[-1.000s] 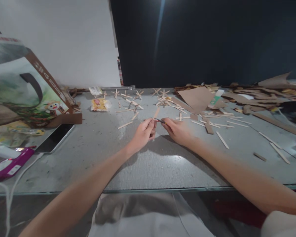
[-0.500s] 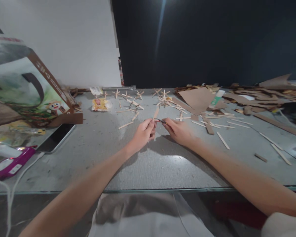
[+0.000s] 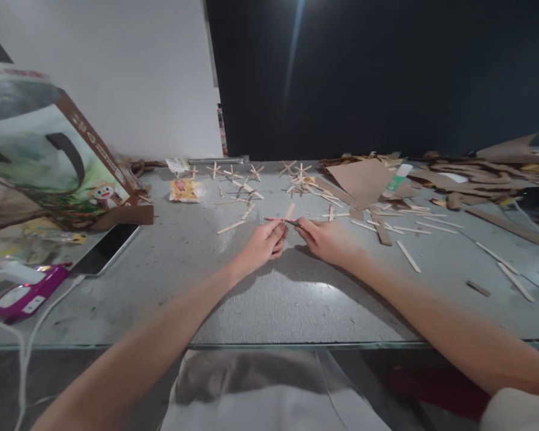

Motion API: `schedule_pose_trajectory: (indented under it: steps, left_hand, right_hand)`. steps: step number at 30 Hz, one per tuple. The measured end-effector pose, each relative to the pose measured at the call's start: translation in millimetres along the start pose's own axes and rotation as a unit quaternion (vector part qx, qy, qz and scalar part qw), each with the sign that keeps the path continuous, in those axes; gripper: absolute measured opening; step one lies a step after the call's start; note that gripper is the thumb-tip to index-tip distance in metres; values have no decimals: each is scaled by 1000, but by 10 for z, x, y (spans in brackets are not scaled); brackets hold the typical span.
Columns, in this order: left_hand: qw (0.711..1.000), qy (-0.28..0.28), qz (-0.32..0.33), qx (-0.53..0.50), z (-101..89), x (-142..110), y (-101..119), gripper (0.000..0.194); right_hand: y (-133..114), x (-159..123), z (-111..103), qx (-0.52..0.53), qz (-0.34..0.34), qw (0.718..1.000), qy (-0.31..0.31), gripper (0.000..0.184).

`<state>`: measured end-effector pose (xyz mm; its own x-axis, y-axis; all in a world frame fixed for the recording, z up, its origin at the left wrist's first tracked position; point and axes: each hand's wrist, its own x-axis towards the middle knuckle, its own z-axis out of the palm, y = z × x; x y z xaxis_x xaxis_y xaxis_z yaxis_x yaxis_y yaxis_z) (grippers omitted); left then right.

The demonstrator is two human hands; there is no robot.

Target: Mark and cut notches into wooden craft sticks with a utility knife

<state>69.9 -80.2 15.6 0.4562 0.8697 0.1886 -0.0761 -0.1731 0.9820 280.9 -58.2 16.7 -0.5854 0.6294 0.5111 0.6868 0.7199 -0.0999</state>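
Note:
My left hand [image 3: 264,244] and my right hand [image 3: 326,238] meet at the middle of the grey table [image 3: 269,299], fingers pinched together. Between them they hold wooden craft sticks [image 3: 286,217]: one light stick points up and away from the fingertips, and a thin dark stick lies crosswise across both pinches. Both wrists rest low over the tabletop. Just beyond the hands lie loose sticks and small crossed-stick pieces [image 3: 247,179].
A printed cardboard box [image 3: 49,155] leans at the left, with a phone [image 3: 105,250] and a magenta packet [image 3: 24,296] beside it. A small snack packet [image 3: 185,190] lies further back. Brown cardboard scraps [image 3: 363,179] and scattered sticks [image 3: 408,257] cover the right side.
The hands stayed together at the same spot. The sticks in the pinch have turned slightly, and the crosswise one now shows longer to the left.

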Motion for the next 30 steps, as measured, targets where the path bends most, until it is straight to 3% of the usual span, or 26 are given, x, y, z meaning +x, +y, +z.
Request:
schedule_pose_trajectory:
  steps: [6,14,20,30]
  left_hand:
    - [998,3,16,-53,57,-19,27,42]
    - [992,-89,-39,-83,1,-14,53,37]
    - [990,-63,-85,-90,-11,-8,26,34]
    - [992,2,-79,-93,-73,33,-96,23]
  right_hand:
    - [46,4,17,-1,-20,1000,14,28]
    - [77,17,24,-6,-34,999,13,31]
    - [172,9,67,-22,-63,997,42,34]
    - [52,42,218,-14,-47,994,97,30]
